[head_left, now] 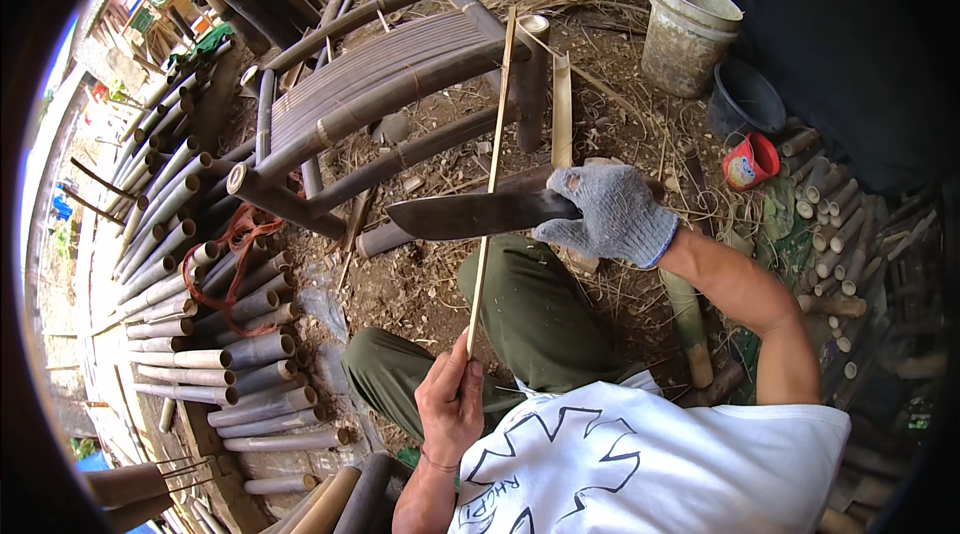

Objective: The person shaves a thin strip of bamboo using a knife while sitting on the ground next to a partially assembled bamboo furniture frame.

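Observation:
My left hand [451, 402], bare, is closed round the lower end of a long thin bamboo strip [496, 149]. The strip slants up and away from my lap, its far end by the corner of a bamboo bench frame. My right hand [612, 215], in a grey knitted glove, grips a large machete [480, 215] with a broad dark blade. The handle is hidden in the glove. The blade lies across the strip at about its middle, pointing left; whether its edge is cutting in, I cannot tell. Below the blade are my knees in green trousers [525, 309].
A dark bamboo bench frame [375, 84] with a slatted top stands ahead. Stacked bamboo poles [260, 349] fill the left, with more cut pieces [835, 224] at right. A dirty white bucket [690, 34], a black basin [745, 99] and a red container [750, 162] stand at far right. Shavings litter the soil.

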Action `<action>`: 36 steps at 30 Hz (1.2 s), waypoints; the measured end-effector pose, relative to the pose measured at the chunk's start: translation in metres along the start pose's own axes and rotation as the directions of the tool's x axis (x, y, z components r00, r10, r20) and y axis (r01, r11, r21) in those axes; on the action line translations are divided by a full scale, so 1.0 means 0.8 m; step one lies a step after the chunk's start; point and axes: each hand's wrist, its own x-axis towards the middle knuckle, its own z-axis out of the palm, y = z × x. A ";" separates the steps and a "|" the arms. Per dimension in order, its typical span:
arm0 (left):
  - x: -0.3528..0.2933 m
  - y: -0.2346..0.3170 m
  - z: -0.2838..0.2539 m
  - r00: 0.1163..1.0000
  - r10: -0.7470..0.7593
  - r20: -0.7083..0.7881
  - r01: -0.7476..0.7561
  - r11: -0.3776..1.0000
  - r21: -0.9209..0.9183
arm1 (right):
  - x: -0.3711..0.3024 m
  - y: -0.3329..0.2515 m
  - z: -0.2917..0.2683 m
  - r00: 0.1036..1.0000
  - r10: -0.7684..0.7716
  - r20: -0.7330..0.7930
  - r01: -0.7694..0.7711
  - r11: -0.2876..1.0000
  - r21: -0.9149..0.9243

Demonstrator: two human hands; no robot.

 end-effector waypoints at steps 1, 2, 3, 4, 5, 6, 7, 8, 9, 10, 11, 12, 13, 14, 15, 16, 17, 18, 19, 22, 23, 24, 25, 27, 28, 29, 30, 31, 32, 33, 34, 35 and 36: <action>0.000 0.002 0.000 0.999 0.034 -0.006 -0.033 0.999 0.034 | 0.002 0.006 0.001 0.994 0.111 0.024 -0.111 0.994 -0.003; -0.002 0.003 0.001 0.999 0.039 -0.004 -0.039 0.998 0.043 | 0.008 0.017 0.001 0.974 0.221 0.047 -0.221 0.975 -0.010; -0.004 0.005 0.002 0.999 0.047 -0.006 -0.047 0.998 0.051 | 0.015 0.028 0.001 0.944 0.324 0.067 -0.323 0.946 -0.020; -0.006 0.006 0.003 0.998 0.055 -0.008 -0.055 0.997 0.058 | 0.016 0.036 0.003 0.967 0.250 -0.048 -0.252 0.967 -0.037; -0.008 0.003 0.001 0.999 0.051 -0.005 -0.050 0.996 0.070 | 0.015 0.034 0.004 0.966 0.256 -0.033 -0.256 0.967 0.002; -0.012 -0.001 -0.003 0.999 0.044 -0.001 -0.044 0.996 0.079 | 0.013 0.028 0.007 0.965 0.263 -0.014 -0.262 0.964 0.040; -0.015 -0.004 -0.005 0.999 0.038 0.003 -0.038 0.995 0.088 | 0.009 0.021 0.008 0.963 0.269 0.004 -0.268 0.960 0.077; -0.016 -0.004 -0.007 1.000 0.031 0.007 -0.031 0.996 0.081 | 0.003 0.010 0.004 0.949 0.313 0.032 -0.314 0.942 0.121; -0.017 -0.005 -0.006 1.000 0.027 0.015 -0.028 0.996 0.086 | -0.001 0.003 0.002 0.950 0.282 0.132 -0.294 0.952 0.085; -0.019 -0.008 -0.006 0.999 0.024 0.024 -0.026 0.995 0.091 | 0.001 0.001 0.004 0.995 0.095 0.042 -0.096 0.995 0.008; -0.020 -0.009 -0.005 0.999 0.020 0.033 -0.023 0.995 0.097 | 0.002 0.000 0.006 0.994 -0.103 -0.033 0.100 0.991 -0.086; -0.024 -0.008 -0.009 0.999 0.014 0.050 -0.020 0.993 0.119 | 0.006 0.009 0.007 0.990 0.140 0.012 -0.140 0.990 -0.004; -0.029 -0.005 -0.009 0.998 0.017 0.067 -0.026 0.991 0.129 | 0.015 0.029 0.000 0.926 0.371 0.071 -0.374 0.926 0.049; -0.030 -0.002 -0.005 0.996 0.028 0.082 -0.039 0.990 0.135 | 0.013 0.061 0.005 0.911 0.410 -0.048 -0.410 0.912 -0.001; -0.032 -0.004 -0.002 0.997 0.040 0.062 -0.048 0.991 0.124 | 0.015 0.058 0.003 0.916 0.400 -0.039 -0.398 0.916 0.043; -0.035 -0.008 -0.002 0.998 0.046 0.049 -0.052 0.991 0.119 | 0.011 0.045 0.006 0.917 0.398 -0.026 -0.394 0.914 0.095; -0.036 -0.011 0.000 0.998 0.052 0.037 -0.056 0.992 0.115 | 0.009 0.035 0.008 0.918 0.396 -0.014 -0.390 0.909 0.146; -0.031 -0.005 -0.001 0.999 0.017 0.050 -0.023 0.993 0.114 | 0.007 0.024 -0.001 0.965 0.260 0.030 -0.261 0.965 0.017; -0.034 -0.006 -0.001 0.998 0.012 0.065 -0.021 0.991 0.131 | 0.004 0.018 0.005 0.990 0.092 -0.104 -0.096 0.994 -0.042; -0.043 -0.013 -0.003 0.994 0.035 0.101 -0.051 0.986 0.159 | 0.019 0.098 -0.003 0.925 0.351 -0.147 -0.359 0.933 -0.033; -0.052 -0.015 -0.006 0.995 0.013 0.095 -0.024 0.993 0.116 | 0.019 0.126 -0.008 0.853 0.494 -0.169 -0.495 0.868 0.043; -0.058 -0.017 -0.005 0.997 -0.004 0.079 -0.002 0.998 0.068 | 0.020 0.168 -0.021 0.705 0.708 -0.038 -0.701 0.704 0.113; -0.071 -0.021 -0.013 0.996 -0.042 0.074 0.040 0.999 0.032 | 0.031 0.162 -0.031 0.690 0.715 -0.117 -0.671 0.691 0.269; -0.066 -0.042 -0.011 0.939 -0.295 0.178 0.344 0.825 -0.448 | 0.039 0.136 -0.054 0.793 0.575 -0.200 -0.546 0.817 0.185; -0.042 -0.028 -0.007 0.929 -0.305 0.210 0.370 0.771 -0.517 | 0.043 0.110 -0.053 0.832 0.527 -0.176 -0.484 0.842 0.238; -0.014 -0.012 -0.003 0.914 -0.313 0.260 0.407 0.713 -0.572 | 0.033 0.075 -0.045 0.855 0.494 -0.155 -0.438 0.850 0.293; 0.015 0.003 0.004 0.928 -0.289 0.236 0.373 0.706 -0.602 | 0.026 0.045 -0.029 0.901 0.411 -0.135 -0.372 0.896 0.244; 0.039 0.015 0.009 0.939 -0.266 0.218 0.343 0.694 -0.633 | 0.019 0.005 -0.023 0.927 0.373 -0.031 -0.352 0.896 0.271; 0.060 0.023 0.011 0.947 -0.247 0.204 0.319 0.661 -0.679 | 0.010 -0.020 -0.012 0.965 0.261 0.028 -0.262 0.950 0.170; 0.083 0.027 0.018 0.954 -0.224 0.201 0.299 0.620 -0.726 | 0.007 -0.050 -0.015 0.982 0.170 0.088 -0.180 0.975 0.128; 0.095 0.034 0.021 0.960 -0.196 0.201 0.279 0.574 -0.770 | -0.010 -0.071 0.010 0.998 0.059 0.014 -0.060 0.993 0.099; 0.099 0.036 0.023 0.967 -0.165 0.194 0.254 0.589 -0.767 | -0.012 -0.073 0.013 0.996 0.067 0.055 -0.073 0.990 0.122; 0.095 0.037 0.022 0.963 -0.194 0.187 0.269 0.633 -0.726 | -0.008 -0.070 0.013 0.997 0.059 0.056 -0.063 0.995 0.075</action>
